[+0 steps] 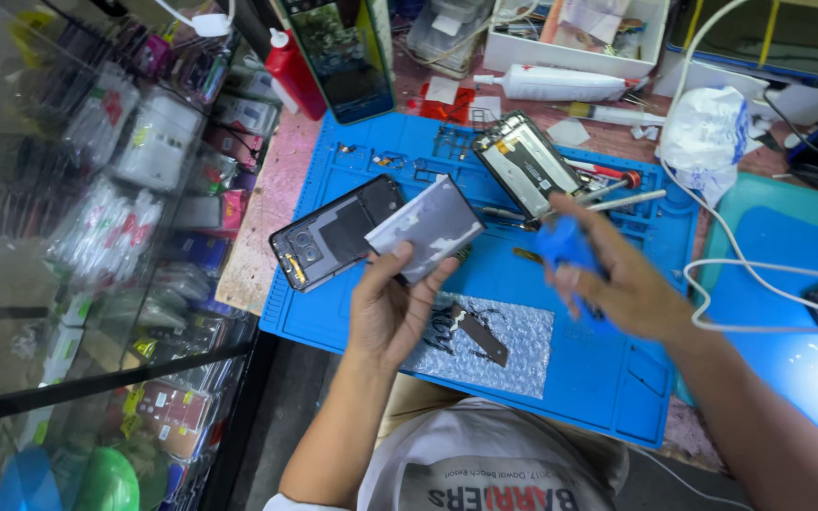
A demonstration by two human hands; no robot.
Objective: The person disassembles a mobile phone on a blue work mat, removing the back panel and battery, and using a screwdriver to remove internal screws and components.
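gripping one grey battery (425, 228), left hand (388, 312); right hand's (617, 284) grip closed on one blue tool (565, 244); two opened phones (335, 234)

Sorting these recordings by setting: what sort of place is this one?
Most likely a phone repair counter in a small shop. An opened phone lies on a blue repair mat with screwdrivers beside it, and a glass showcase of packaged accessories stands alongside. The left hand holds a grey battery.
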